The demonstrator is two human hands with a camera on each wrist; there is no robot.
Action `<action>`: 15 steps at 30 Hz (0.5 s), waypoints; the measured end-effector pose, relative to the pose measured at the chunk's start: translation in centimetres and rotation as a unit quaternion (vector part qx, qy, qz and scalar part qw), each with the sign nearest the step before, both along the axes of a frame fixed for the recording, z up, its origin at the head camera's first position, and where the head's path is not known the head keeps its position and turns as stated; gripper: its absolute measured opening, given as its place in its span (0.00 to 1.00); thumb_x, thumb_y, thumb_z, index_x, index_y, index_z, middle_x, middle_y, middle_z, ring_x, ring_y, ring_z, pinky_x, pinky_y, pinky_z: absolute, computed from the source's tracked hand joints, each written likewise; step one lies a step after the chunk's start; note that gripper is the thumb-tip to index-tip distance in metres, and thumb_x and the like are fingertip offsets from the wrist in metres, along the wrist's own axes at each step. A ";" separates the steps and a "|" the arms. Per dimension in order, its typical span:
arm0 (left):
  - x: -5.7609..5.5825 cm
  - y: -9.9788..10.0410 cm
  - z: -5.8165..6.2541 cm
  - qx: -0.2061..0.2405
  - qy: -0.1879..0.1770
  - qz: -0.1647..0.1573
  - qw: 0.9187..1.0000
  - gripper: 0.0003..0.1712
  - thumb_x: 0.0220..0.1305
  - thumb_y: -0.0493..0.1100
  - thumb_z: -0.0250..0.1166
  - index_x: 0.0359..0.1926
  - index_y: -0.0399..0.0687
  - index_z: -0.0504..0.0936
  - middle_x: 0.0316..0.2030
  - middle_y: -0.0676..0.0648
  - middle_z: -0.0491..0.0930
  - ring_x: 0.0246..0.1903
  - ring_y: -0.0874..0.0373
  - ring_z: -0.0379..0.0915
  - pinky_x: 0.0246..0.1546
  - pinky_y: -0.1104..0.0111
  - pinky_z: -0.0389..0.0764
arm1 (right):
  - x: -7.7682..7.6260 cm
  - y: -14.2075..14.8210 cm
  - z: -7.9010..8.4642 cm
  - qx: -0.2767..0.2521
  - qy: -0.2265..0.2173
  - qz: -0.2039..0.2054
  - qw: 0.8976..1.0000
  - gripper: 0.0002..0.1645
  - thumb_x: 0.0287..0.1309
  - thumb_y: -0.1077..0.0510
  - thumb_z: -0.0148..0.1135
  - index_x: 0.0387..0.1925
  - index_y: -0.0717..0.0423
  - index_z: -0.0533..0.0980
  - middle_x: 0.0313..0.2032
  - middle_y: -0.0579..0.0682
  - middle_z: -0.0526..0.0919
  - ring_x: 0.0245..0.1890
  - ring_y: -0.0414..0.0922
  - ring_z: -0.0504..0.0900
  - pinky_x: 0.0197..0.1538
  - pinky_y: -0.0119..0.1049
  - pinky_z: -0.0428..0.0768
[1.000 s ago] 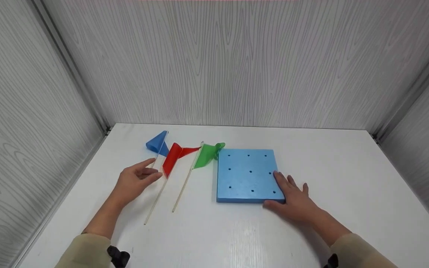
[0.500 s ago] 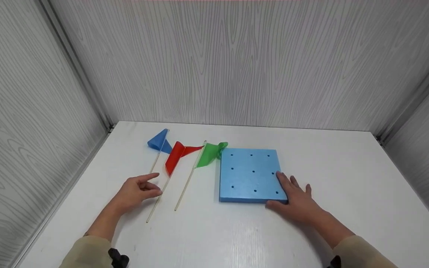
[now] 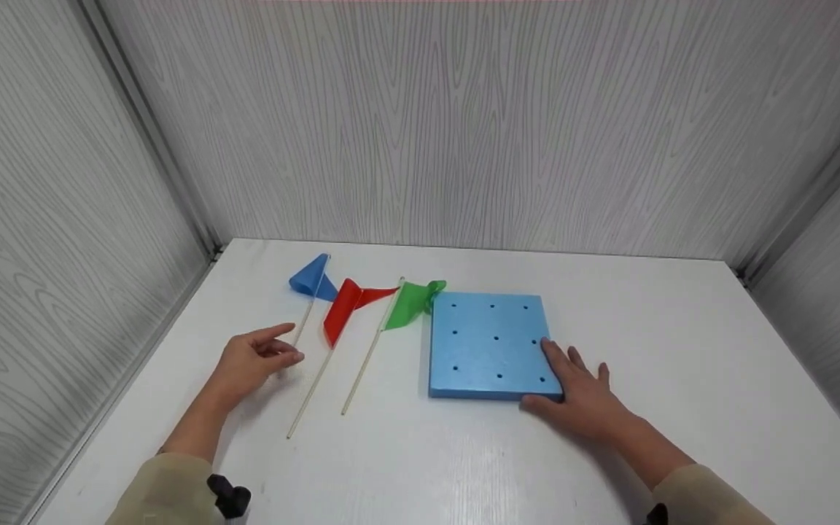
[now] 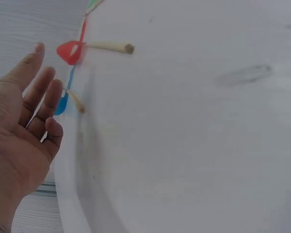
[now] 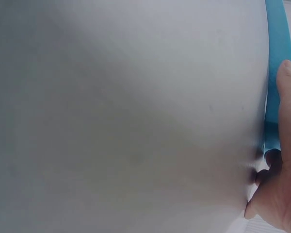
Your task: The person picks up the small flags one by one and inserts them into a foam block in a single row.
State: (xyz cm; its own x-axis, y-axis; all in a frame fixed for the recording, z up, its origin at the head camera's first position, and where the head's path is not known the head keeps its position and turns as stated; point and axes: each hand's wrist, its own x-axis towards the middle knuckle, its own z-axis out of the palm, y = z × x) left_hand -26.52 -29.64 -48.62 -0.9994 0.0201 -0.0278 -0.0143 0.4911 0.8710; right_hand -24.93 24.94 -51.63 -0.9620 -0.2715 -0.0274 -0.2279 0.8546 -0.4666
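Observation:
In the head view my left hand (image 3: 252, 361) is held with thumb and index finger apart, beside the lower stick of a blue flag (image 3: 310, 277). Nothing shows between its fingers; in the left wrist view the palm and loosely bent fingers (image 4: 41, 94) are seen. A red flag (image 3: 343, 310) and a green flag (image 3: 407, 305) lie to the right, each on a thin wooden stick. Spread around the near right corner of a light blue board (image 3: 475, 346) with several small holes is my right hand (image 3: 588, 397), thumb along the front edge, index finger at the right edge.
All of this lies on a white table (image 3: 420, 467). Grey wood-grain panels enclose it at the back (image 3: 449, 124), the left (image 3: 48, 219) and the right. The green flag's curled tip meets the board's far left corner.
My left hand moved down toward the red flag's stick, then back up and left beside the blue flag's stick. The right hand stayed at the board, and the flags kept their places.

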 end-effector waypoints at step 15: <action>-3.5 -1.0 -1.2 -0.044 -0.026 0.012 0.999 0.39 0.67 0.45 0.76 0.76 0.44 0.73 0.51 0.42 0.86 0.54 0.47 0.79 0.65 0.53 0.76 | -0.1 -0.1 0.0 0.009 -0.004 -0.005 1.000 0.68 0.60 0.17 0.59 0.87 0.45 0.43 0.83 0.57 0.52 0.83 0.64 0.42 0.73 0.76 0.30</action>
State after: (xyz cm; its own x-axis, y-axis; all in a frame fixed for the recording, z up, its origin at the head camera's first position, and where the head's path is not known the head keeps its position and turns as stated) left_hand -30.01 -30.67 -49.86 -0.9967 -0.0080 -0.0803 -0.0707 0.5644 0.8225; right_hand -25.05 24.82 -51.64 -0.9644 -0.2615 -0.0394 -0.2161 0.8651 -0.4528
